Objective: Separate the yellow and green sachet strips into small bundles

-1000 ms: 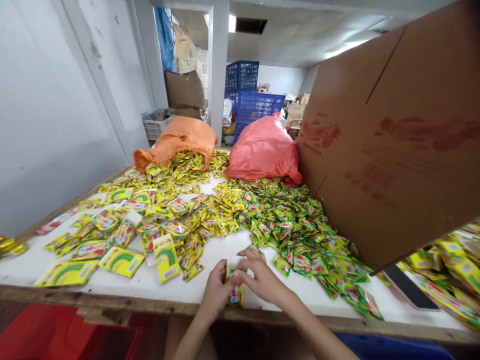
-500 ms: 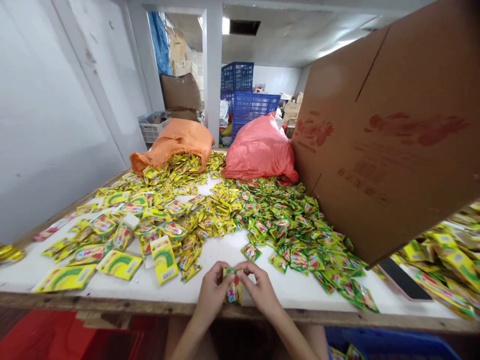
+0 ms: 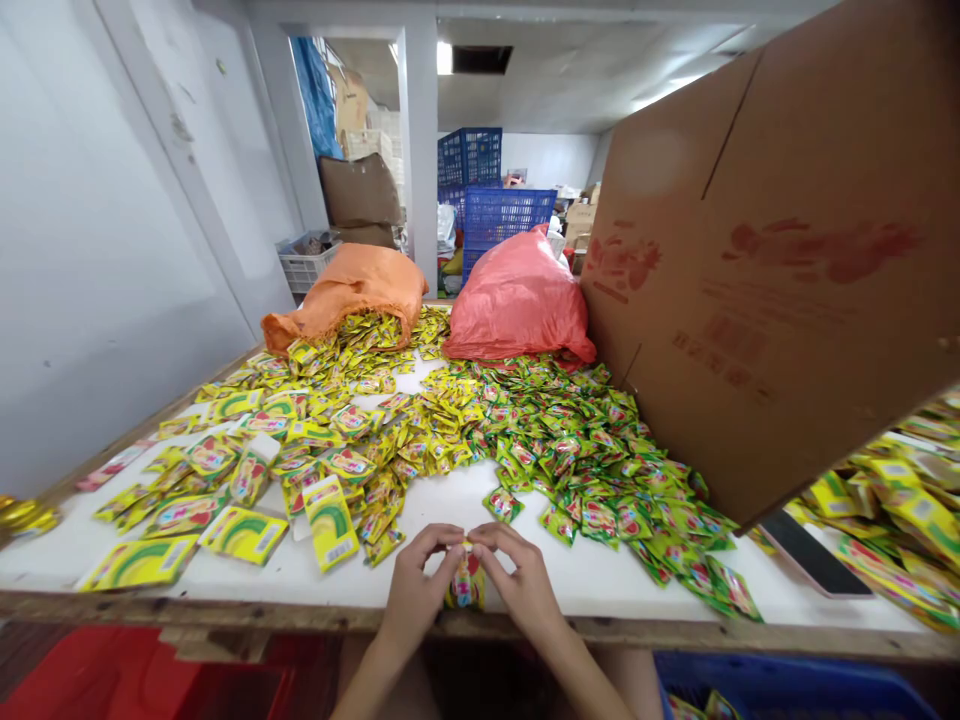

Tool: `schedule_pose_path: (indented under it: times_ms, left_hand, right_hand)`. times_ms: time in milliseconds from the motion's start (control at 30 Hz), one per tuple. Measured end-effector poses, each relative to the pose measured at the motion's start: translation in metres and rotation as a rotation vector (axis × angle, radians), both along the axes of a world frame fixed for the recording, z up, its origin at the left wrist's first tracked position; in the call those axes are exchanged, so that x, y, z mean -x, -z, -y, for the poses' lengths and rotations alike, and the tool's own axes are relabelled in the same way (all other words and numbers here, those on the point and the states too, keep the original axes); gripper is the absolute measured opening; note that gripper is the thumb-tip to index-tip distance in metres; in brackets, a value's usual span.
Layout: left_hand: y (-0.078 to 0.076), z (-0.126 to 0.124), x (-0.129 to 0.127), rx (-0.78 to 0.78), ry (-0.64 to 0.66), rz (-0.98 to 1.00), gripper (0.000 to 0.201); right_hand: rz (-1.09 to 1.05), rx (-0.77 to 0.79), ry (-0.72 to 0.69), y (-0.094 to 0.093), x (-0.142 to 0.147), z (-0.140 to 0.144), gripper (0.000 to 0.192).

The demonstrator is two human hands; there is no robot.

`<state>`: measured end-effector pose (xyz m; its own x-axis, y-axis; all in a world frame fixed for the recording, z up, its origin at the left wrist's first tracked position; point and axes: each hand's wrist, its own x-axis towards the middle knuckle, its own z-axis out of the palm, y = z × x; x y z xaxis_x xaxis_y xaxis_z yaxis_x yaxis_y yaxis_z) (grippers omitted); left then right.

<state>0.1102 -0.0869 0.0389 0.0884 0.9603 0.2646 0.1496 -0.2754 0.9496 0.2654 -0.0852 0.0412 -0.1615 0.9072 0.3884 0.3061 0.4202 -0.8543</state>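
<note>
Close to the front edge of the white table, my left hand (image 3: pixel 422 580) and my right hand (image 3: pixel 519 577) meet at the top of a small yellow-and-green packet (image 3: pixel 468 585). Both hands are closed, thumb and fingers pinching its upper edge from either side. The packet hangs upright between them, its printed face towards me; its top is hidden behind my fingers. A single green packet (image 3: pixel 502 504) lies just beyond my hands. Larger yellow packets (image 3: pixel 330 522) are spread to the left, and a heap of small green packets (image 3: pixel 592 470) lies to the right.
An orange sack (image 3: pixel 360 285) spills yellow packets at the back, beside a red sack (image 3: pixel 517 300). A big cardboard box (image 3: pixel 750 260) leans on the right. A phone (image 3: pixel 814 552) lies by its lower corner. Below the table edge are a red container (image 3: pixel 135 680) and a blue crate (image 3: pixel 795 685).
My fingers have come closer together over the packet's top edge, and their knuckles are more arched. The packet stays in nearly the same place. The view has shifted slightly.
</note>
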Motion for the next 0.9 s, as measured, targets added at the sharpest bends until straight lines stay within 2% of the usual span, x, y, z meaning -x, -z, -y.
schedule_pose_path:
  times_ms: [200,367,500,600,700,767,833,900]
  left_hand:
    - [-0.003,-0.007,-0.002,0.048,-0.035,-0.027,0.017]
    - [-0.004,-0.011,-0.001,0.09,-0.005,-0.023,0.018]
    - [0.005,-0.007,0.002,0.081,0.009,0.006,0.018]
    - [0.009,-0.004,0.001,0.011,0.006,-0.004,0.018]
    - [0.008,0.001,-0.001,-0.04,0.024,-0.054,0.019]
    - [0.007,0.006,0.003,-0.045,0.061,-0.111,0.026]
    - [0.006,0.009,0.016,-0.067,0.031,-0.192,0.036]
    - [0.005,0.01,0.041,-0.128,-0.16,-0.296,0.038]
  right_hand:
    - [0.091,0.026,0.043,-0.005,0.003,-0.006,0.016]
    - [0.113,0.044,0.038,-0.01,0.001,-0.01,0.016]
    - [-0.012,0.042,0.043,0.003,0.0,0.0,0.016]
    - [-0.061,0.063,0.034,0.016,0.006,0.006,0.016]
    - [-0.065,0.086,0.044,0.017,0.009,0.006,0.018]
    - [-0.019,0.067,0.072,0.006,0.0,0.008,0.022]
    - [0.083,0.027,0.137,-0.012,-0.028,0.017,0.025]
    - [0.24,0.0,0.256,-0.03,-0.073,0.033,0.025]
